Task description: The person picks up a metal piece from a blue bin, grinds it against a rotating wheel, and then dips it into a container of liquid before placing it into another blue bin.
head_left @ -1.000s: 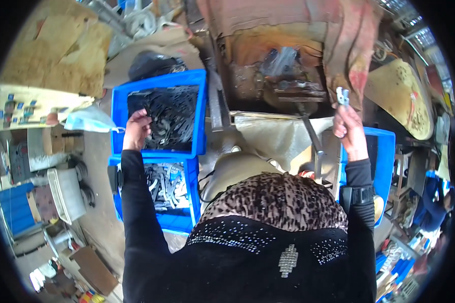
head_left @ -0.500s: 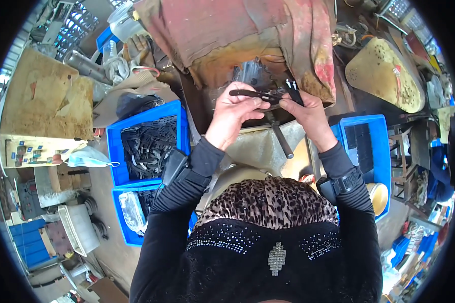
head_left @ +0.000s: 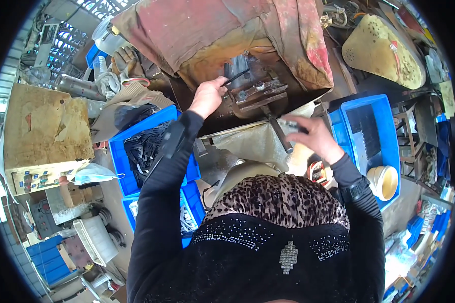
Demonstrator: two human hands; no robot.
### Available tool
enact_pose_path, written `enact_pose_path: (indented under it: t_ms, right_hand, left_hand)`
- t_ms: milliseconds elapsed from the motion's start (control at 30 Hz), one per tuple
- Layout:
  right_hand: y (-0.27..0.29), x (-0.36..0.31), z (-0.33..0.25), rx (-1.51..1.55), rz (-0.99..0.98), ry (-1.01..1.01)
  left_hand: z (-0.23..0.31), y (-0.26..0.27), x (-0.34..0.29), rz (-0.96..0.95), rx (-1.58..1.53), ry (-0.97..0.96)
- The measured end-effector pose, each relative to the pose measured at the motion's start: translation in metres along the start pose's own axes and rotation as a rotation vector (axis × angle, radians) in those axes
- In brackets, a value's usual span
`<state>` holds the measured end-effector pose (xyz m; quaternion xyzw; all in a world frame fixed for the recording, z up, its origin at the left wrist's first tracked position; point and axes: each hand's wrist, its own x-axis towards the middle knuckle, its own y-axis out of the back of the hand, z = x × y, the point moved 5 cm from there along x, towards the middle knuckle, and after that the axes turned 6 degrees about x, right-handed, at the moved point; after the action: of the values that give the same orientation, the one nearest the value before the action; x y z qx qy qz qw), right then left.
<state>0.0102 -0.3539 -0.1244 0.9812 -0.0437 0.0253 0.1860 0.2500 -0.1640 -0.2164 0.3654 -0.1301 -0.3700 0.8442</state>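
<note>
My left hand is closed on a thin dark metal strip, which points up and right over the vise. Below the strip lies the rusty vise, its jaws running across. Its bar handle slants down toward me. My right hand hovers just right of that handle, thumb and fingers apart; motion blurs its fingertips, and a greyish patch by them is unclear. At my left, a blue crate holds many dark strips, partly hidden by my forearm.
A stained red cloth drapes over the housing behind the vise. To the right stands a blue bin with a cream tub in it. A worn yellowish box with switches is at far left. Work gloves lie beyond the left crate.
My hands have parted. The left moved left with the dark strip; the right dropped toward the bar handle, and the dark white-tipped piece it held no longer shows. The vise jaws are now uncovered.
</note>
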Motion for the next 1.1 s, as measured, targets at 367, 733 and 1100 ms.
enact_pose_path:
  t_ms: [367, 733, 1100]
  right_hand:
    - [-0.019, -0.036, 0.006, -0.218, -0.175, 0.12]
    - [-0.017, -0.031, -0.001, -0.515, -0.204, 0.284]
    - [0.012, 0.13, -0.058, -0.397, 0.251, 0.417]
  left_hand:
    - [-0.011, -0.049, 0.022, -0.11, 0.342, -0.198]
    - [0.02, -0.014, -0.003, -0.062, 0.45, -0.251]
    - [0.014, 0.065, -0.167, 0.751, 0.142, 0.059]
